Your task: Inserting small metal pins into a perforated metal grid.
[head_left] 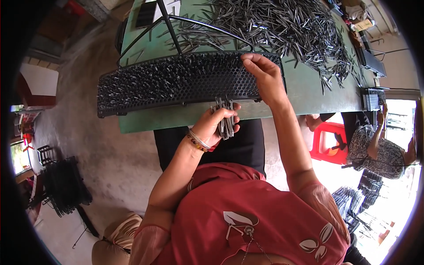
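My left hand [207,126], with bracelets on its wrist, is closed round a bundle of thin dark metal strips [226,126] just in front of the table edge. Before me stands a long black perforated rack [216,85] on thin legs. Upright strips [137,86] fill the holes of its left part and run along its far side. Many holes in its right part show bare. Over the rack's far right end, my right hand [270,81] has thumb and forefinger pinched together. Whatever lies between those fingertips is too small to make out.
A large heap of loose strips [282,26] spreads across the green table [322,104]. To the right, a person [375,150] works at the same table near a red plastic stool [329,141]. Stacked black racks [66,185] stand on the floor at left.
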`<state>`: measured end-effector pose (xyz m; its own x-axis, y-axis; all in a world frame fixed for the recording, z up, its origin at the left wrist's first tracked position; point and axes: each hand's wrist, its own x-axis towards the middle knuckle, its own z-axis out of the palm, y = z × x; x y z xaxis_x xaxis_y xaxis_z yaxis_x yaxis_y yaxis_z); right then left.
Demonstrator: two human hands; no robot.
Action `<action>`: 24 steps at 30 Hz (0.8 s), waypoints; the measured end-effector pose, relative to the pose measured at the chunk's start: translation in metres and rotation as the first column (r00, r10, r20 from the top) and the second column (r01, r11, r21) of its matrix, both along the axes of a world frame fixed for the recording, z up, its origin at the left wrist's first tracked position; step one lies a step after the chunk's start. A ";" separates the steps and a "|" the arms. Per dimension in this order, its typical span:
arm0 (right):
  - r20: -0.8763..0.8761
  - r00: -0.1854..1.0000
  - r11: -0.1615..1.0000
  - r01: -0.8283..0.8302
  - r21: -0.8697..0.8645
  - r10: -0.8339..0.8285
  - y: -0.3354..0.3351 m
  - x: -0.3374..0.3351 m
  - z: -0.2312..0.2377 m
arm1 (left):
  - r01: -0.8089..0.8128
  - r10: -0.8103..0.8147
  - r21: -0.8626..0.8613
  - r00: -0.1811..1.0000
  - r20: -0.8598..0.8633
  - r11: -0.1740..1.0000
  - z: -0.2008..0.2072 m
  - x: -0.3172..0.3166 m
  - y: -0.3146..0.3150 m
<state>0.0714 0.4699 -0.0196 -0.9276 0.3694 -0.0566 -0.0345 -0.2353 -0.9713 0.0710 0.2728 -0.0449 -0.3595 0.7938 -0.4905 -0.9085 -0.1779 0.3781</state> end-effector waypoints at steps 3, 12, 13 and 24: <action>-0.011 0.999 0.983 0.042 0.178 -0.040 0.002 -0.015 -0.011 | -0.012 0.012 -0.002 1.000 -0.004 1.000 -0.004 0.001 0.002; -0.146 0.978 0.829 0.203 0.522 -0.147 -0.009 -0.019 -0.032 | -0.062 0.057 -0.044 0.993 -0.106 0.997 -0.006 0.005 -0.001; -0.185 0.967 0.807 0.248 0.536 -0.175 -0.008 -0.019 -0.032 | -0.070 0.067 -0.035 0.993 -0.097 0.997 -0.006 0.005 0.000; -0.164 0.959 0.684 0.281 0.674 -0.232 -0.015 -0.012 -0.028 | -0.094 0.089 -0.095 0.994 -0.055 0.991 -0.009 0.006 -0.005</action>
